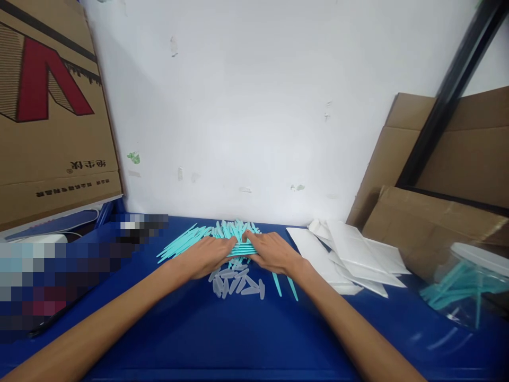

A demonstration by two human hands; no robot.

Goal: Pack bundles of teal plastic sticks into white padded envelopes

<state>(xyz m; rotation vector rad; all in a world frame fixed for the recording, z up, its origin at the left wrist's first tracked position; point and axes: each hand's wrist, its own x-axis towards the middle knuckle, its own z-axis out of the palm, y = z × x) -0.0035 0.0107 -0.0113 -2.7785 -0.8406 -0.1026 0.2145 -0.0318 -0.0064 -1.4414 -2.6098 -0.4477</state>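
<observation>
Between both hands is a bundle of slim turquoise plastic sticks (243, 249), lying crosswise. My left hand (209, 255) grips its left end and my right hand (274, 252) its right end, thumbs on top. Behind the hands is a heap of turquoise sticks with clear caps (234, 228). More turquoise sticks (181, 244) lie in a slanted row beyond my left hand. Loose translucent caps (238, 281) are scattered just in front of the hands. Two turquoise sticks (292, 288) poke out below my right wrist.
White padded envelopes (353, 249) are piled on the blue table (238, 339) at right. Beyond them stands a clear jar of turquoise sticks (473, 286) with a white lid. Cardboard boxes (51, 138) rise at the left and right. A white wall (246, 106) closes off the back.
</observation>
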